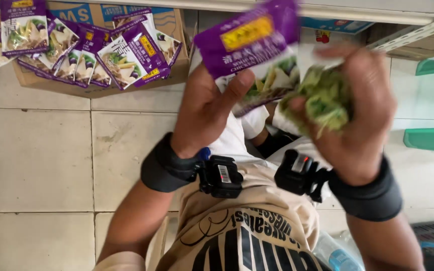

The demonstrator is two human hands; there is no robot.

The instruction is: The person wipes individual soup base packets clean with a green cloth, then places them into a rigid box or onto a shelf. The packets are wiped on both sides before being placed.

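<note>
Two hands were up close to the camera. The left hand (204, 113) had its grip pinched shut on a purple sachet (249, 47), long axis running toward 2 o'clock. At 3 o'clock from it, the right hand (360, 108) was clenched around a blurred packet with a green picture (322, 100), nearly touching. More purple sachets (84, 50) fanned over a cardboard box (174, 70) at 10 o'clock on the tiled floor (36, 160).

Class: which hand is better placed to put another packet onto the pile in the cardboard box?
Probably left. The left hand holds a purple packet nearer the cardboard box; the right hand is farther away.
</note>
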